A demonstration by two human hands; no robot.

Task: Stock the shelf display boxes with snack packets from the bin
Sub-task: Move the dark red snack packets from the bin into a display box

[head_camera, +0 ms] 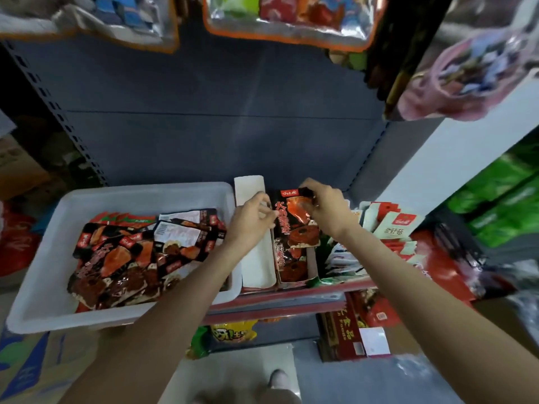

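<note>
White bin point(43, 243) of dark packets sits leftmost on the shelf. Left hand point(250, 214) and right hand point(323, 205) pinch one packet point(294, 220), upright, long axis vertical, over the display box point(313, 262).

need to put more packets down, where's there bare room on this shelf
Free: the white display box between the bin and the box both hands are filling, and the bin's bare back strip. Crowded: the bin's front, heaped with dark packets, and the white packets to the right.
</note>
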